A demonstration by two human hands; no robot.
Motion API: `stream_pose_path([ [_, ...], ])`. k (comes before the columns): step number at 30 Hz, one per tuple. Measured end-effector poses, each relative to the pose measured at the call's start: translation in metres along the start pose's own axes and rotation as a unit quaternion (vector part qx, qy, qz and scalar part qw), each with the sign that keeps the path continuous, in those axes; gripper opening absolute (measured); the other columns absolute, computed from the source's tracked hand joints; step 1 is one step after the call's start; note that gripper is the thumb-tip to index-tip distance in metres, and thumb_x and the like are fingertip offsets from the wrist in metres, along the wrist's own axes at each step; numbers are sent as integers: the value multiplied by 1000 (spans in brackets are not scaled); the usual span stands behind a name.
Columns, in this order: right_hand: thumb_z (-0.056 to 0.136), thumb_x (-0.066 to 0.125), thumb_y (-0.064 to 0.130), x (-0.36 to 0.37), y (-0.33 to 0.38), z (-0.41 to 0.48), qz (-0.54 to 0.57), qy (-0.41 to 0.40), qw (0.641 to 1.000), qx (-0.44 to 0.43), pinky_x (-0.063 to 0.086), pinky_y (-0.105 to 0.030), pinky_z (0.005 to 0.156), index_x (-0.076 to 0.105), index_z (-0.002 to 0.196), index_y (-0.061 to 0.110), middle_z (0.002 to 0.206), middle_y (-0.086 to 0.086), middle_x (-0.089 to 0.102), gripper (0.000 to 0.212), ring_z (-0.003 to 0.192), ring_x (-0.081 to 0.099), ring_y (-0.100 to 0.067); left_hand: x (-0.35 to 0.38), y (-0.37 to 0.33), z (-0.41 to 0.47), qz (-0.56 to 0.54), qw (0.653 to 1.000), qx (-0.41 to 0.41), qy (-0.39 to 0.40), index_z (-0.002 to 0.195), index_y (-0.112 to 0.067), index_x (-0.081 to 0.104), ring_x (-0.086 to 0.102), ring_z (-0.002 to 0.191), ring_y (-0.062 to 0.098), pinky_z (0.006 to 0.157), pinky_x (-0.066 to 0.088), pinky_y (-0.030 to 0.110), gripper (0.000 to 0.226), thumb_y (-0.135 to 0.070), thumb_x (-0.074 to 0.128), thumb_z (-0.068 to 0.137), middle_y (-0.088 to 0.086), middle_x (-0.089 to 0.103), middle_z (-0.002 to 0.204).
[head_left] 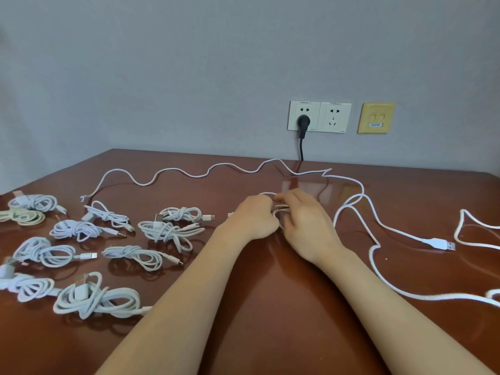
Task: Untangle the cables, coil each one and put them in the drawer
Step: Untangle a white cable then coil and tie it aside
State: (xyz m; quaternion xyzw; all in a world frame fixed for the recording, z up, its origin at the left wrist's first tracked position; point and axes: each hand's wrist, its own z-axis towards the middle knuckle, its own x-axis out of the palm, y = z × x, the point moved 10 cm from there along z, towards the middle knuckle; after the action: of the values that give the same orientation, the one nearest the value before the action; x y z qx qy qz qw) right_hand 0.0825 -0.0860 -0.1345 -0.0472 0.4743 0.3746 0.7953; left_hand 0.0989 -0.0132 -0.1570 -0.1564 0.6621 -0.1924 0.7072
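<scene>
At the middle of the brown table [257, 307], my left hand [254, 217] and my right hand [305, 223] meet around a small white cable coil [277, 209]. Both grip its loops, and most of it is hidden between the fingers. A long white braided cable [189, 174] lies uncoiled across the back of the table, curves down the right side and ends in a USB plug [443, 244]. Several coiled and knotted white cables [97, 296] lie in rows on the left. No drawer is in view.
Another loose white cable [465, 226] runs off the right edge. A black plug [303, 123] sits in a wall socket behind the table, its cord dropping behind the back edge. A yellow wall plate [376, 117] is to its right.
</scene>
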Motion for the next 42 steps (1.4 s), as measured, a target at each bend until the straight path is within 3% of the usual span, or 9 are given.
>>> stream_pose_path([
  [6, 74, 28, 25, -16, -14, -3, 72, -27, 994, 81, 28, -29, 66, 62, 96, 16, 88, -3, 63, 41, 82, 50, -24, -3, 1, -1, -196, 981, -4, -3, 65, -12, 54, 48, 70, 26, 56, 30, 25, 29, -19, 51, 93, 12, 52, 68],
  [9, 88, 44, 21, -23, -27, -4, 140, -64, 980, 125, 34, -31, 70, 56, 83, 18, 73, 0, 63, 13, 73, 52, -22, -1, -2, 0, -294, 956, -2, 4, 63, -16, 59, 45, 59, 17, 65, 41, 27, 32, -19, 50, 94, 3, 47, 54],
  [13, 85, 55, 16, -32, -47, -5, 203, -110, 954, 192, 39, -25, 68, 54, 71, 23, 65, 9, 57, 15, 71, 52, -16, -10, 4, 5, -422, 905, -41, -33, 54, -21, 64, 42, 48, 9, 68, 36, 24, 41, -24, 53, 93, -5, 39, 42],
  [16, 85, 55, 8, -20, -59, -5, 352, -106, 896, 250, 40, -22, 64, 57, 68, 20, 62, 5, 53, 22, 64, 48, -12, -4, 4, 1, -517, 853, -73, 10, 64, -11, 62, 34, 43, 8, 51, 28, 21, 39, -30, 48, 96, -6, 38, 48],
  [21, 87, 35, -6, -14, -64, -9, 615, -133, 723, 284, 49, -26, 66, 49, 65, 7, 57, -1, 49, 29, 64, 49, -15, 6, 1, -5, -610, 781, -126, 44, 74, -7, 59, 37, 49, 9, 47, 26, 20, 32, -19, 41, 98, 2, 49, 63],
  [26, 90, 36, 1, -14, -47, -6, 721, -138, 628, 257, 50, -26, 68, 45, 65, 10, 56, -1, 42, 28, 67, 49, -18, 15, 1, -5, -500, 855, -128, 47, 84, -9, 63, 38, 51, 6, 44, 21, 18, 15, -1, 53, 92, -4, 53, 55],
  [33, 76, 62, -3, -5, -41, -3, 452, -39, 858, 240, 43, -25, 76, 33, 77, 20, 90, -5, 51, 37, 74, 53, -15, 16, 9, 0, -462, 875, -147, 7, 68, -15, 56, 39, 65, 20, 47, 34, 21, 26, -15, 51, 94, 9, 44, 77],
  [38, 85, 33, -23, 8, -21, -2, 516, -5, 835, 192, 51, -24, 49, 24, 111, 20, 89, -16, 57, 51, 44, 58, -14, 5, -3, -2, -586, 804, -100, -5, 65, -6, 43, 28, 36, 17, 42, 26, 22, 23, -3, 40, 88, 8, 42, 50],
  [42, 89, 50, -8, -3, -36, -7, 489, -82, 840, 221, 55, -26, 54, 36, 107, 15, 74, -10, 65, 32, 45, 60, -13, 2, -2, -3, -663, 742, -102, 4, 64, -10, 40, 36, 51, 21, 42, 32, 20, 23, -10, 36, 87, 15, 50, 73],
])
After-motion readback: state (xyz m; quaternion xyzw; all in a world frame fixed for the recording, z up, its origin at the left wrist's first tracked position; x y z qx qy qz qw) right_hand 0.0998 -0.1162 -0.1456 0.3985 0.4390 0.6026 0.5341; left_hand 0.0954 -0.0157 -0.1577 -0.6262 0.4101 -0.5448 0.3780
